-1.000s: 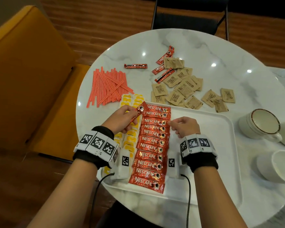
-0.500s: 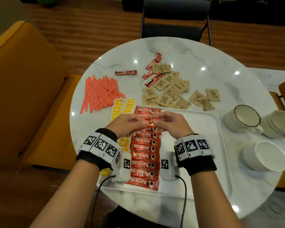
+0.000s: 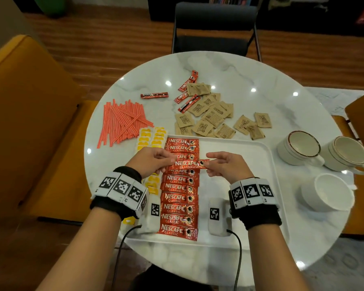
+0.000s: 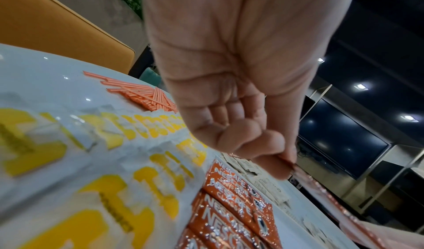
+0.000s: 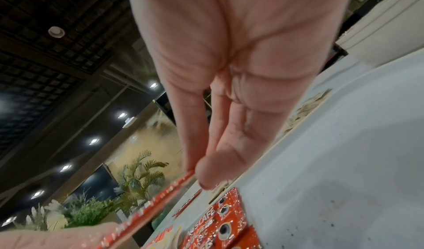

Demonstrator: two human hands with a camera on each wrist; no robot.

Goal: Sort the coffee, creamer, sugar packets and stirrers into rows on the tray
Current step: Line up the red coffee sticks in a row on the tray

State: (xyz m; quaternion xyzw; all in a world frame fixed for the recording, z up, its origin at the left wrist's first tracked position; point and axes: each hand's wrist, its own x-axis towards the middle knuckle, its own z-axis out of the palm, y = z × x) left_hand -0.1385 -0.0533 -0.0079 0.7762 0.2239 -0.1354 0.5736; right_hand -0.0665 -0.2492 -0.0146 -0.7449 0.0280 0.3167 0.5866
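Over tray (image 3: pixel 261 156): your left hand (image 3: pixel 149 161) and right hand (image 3: pixel 225 164) pinch one glossy foil coffee stick (image 3: pixel 189 164).
Right wrist view: stick edge-on, thin.

Red coffee stick (image 3: pixel 187 164) held level above tray's (image 3: pixel 250 156) coffee row (image 3: pixel 180 198).

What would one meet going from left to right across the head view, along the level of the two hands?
yellow chair → left hand → held coffee stick → right hand → bare tray floor → banded cups
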